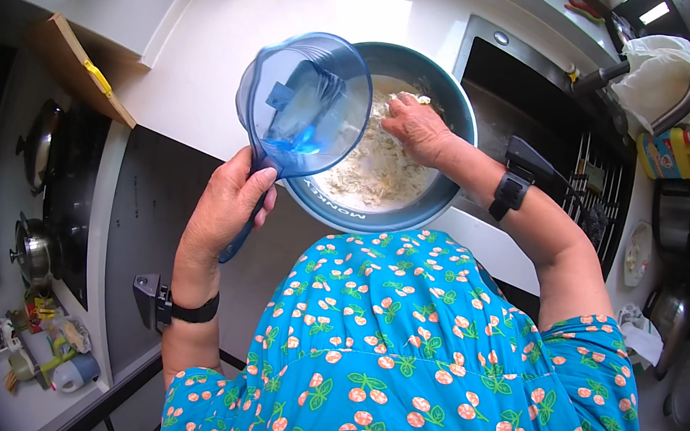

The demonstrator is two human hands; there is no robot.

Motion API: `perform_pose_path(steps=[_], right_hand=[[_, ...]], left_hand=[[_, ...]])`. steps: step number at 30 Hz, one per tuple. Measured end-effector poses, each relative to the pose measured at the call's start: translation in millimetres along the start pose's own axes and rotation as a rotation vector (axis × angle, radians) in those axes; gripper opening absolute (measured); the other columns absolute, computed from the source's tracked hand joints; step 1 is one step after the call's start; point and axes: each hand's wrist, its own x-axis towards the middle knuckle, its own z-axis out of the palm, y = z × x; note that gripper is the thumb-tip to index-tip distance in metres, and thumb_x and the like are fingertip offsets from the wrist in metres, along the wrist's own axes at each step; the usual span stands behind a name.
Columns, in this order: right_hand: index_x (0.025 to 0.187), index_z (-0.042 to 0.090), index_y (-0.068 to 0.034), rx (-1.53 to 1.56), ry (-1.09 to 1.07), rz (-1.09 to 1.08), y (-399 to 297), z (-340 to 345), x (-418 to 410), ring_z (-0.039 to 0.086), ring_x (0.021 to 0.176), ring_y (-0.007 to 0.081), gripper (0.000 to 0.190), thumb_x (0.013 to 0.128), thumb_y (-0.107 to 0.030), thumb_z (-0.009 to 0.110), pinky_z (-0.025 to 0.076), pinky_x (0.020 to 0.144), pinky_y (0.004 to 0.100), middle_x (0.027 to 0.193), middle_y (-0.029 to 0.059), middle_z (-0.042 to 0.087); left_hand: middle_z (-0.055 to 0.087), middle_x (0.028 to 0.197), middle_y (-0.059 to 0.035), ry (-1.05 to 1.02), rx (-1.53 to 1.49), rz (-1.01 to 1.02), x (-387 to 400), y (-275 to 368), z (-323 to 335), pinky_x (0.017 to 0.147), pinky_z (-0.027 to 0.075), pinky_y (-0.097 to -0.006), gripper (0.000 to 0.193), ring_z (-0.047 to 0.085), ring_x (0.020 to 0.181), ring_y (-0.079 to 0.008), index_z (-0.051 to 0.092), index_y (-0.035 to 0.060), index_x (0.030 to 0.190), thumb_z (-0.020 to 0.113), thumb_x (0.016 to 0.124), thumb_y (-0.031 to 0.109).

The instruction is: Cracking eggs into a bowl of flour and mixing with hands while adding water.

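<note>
My left hand (229,199) grips the handle of a blue translucent plastic scoop (308,101), tilted over the left side of a blue-green basin (371,220). A little liquid seems to lie in the scoop, though glare makes this hard to judge. The basin bears white lettering on its rim and holds a shaggy, floury dough mixture (378,170). Inside it, my right hand (416,126) touches the mixture with bent fingers, and whitish dough clings to the fingertips. Whether the right fingers pinch any dough cannot be made out.
A sink (499,105) adjoins the basin on the right, with a faucet (602,76) beyond. The white countertop (230,47) extends left towards a wooden board (85,66) with a yellow handle. Lidded pots (35,248) stand at far left. A yellow jug (668,154) is at right.
</note>
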Motion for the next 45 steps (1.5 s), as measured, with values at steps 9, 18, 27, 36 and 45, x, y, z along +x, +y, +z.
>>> perform_pose_path(steps=[9,18,27,36,45], right_hand=[[0.089,0.059,-0.005,0.053,-0.008,0.021,-6.3,-1.4,11.7,0.047,0.105,0.0323,0.020,0.070,-0.002,0.058,0.049,0.082,0.0397,0.102,0.0168,0.050],[0.099,0.053,-0.006,0.054,-0.048,-0.027,-20.1,22.7,57.6,0.050,0.102,0.0340,0.028,0.071,-0.001,0.057,0.047,0.081,0.0427,0.103,0.0182,0.051],[0.091,0.059,-0.008,0.125,-0.223,-0.249,-27.6,10.0,15.6,0.050,0.104,0.0318,0.017,0.075,-0.009,0.053,0.049,0.070,0.0428,0.097,0.0142,0.057],[0.096,0.059,-0.020,-0.116,-0.226,-0.588,-59.5,15.7,-9.0,0.038,0.123,0.0247,0.017,0.083,-0.016,0.049,0.051,0.078,0.0389,0.124,0.0129,0.042],[0.104,0.055,-0.011,0.002,-0.028,0.051,-11.4,10.3,34.8,0.040,0.120,0.0364,0.037,0.069,-0.011,0.067,0.044,0.093,0.0419,0.118,0.0205,0.046]], left_hand=[[0.053,0.067,-0.0048,-0.044,-0.429,-0.066,-3.9,-9.1,-10.0,0.043,0.042,-0.0210,0.019,0.048,0.047,-0.0091,0.045,0.0044,0.097,0.050,0.091,0.022],[0.051,0.068,-0.0070,0.030,-0.679,0.004,-3.0,-27.1,-19.7,0.042,0.043,-0.0239,0.020,0.049,0.047,-0.0118,0.042,0.0058,0.096,0.052,0.091,0.022],[0.050,0.067,-0.0082,0.140,-0.771,0.061,3.9,-59.9,-42.5,0.042,0.043,-0.0248,0.019,0.049,0.047,-0.0131,0.041,0.0064,0.093,0.049,0.093,0.024],[0.051,0.067,-0.0091,0.125,-0.899,0.013,33.6,-117.3,-44.2,0.043,0.043,-0.0283,0.024,0.048,0.049,-0.0152,0.044,0.0042,0.088,0.048,0.093,0.027],[0.051,0.069,-0.0087,0.068,-1.034,0.006,54.2,-150.0,-43.4,0.045,0.042,-0.0282,0.029,0.049,0.051,-0.0149,0.049,0.0022,0.089,0.048,0.094,0.031]])
